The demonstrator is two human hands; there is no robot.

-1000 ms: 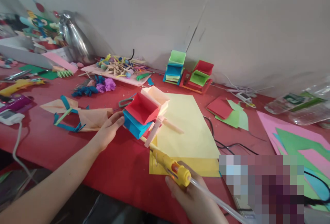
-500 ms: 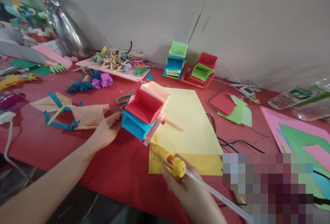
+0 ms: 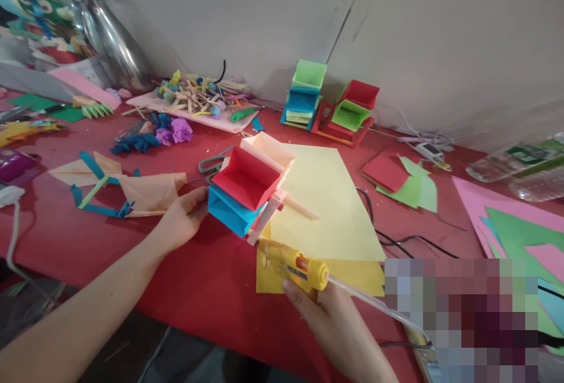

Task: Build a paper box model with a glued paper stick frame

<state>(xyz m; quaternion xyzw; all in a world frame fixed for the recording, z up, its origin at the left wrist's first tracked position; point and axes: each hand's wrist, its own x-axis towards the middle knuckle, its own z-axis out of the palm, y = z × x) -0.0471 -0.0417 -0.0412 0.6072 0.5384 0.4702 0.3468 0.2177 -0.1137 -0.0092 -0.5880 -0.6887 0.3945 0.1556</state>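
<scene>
My left hand [image 3: 185, 215] is closed at the left side of a folded-paper model [image 3: 247, 177], its fingertips partly hidden behind it. Red, blue and pale peach open paper boxes make up this model, with peach strips along its right side. A yellow hot glue gun [image 3: 288, 261] is gripped in my right hand [image 3: 328, 315], and a long clear glue stick [image 3: 368, 299] runs out of its back end. The gun's nozzle is close to the lower end of a peach strip; whether they touch, I cannot tell.
Pale yellow paper [image 3: 326, 195] lies under and beside the model. Two similar paper models [image 3: 304, 101] stand by the wall. A peach and blue paper piece [image 3: 150, 192], scissors [image 3: 209, 165], black cables [image 3: 399, 242] and plastic bottles [image 3: 506, 163] surround the work area.
The back of the glue gun has swung up and right, so it lies flatter, with its nozzle still near the strip. The left hand and model hold nearly the same position; the view has shifted slightly.
</scene>
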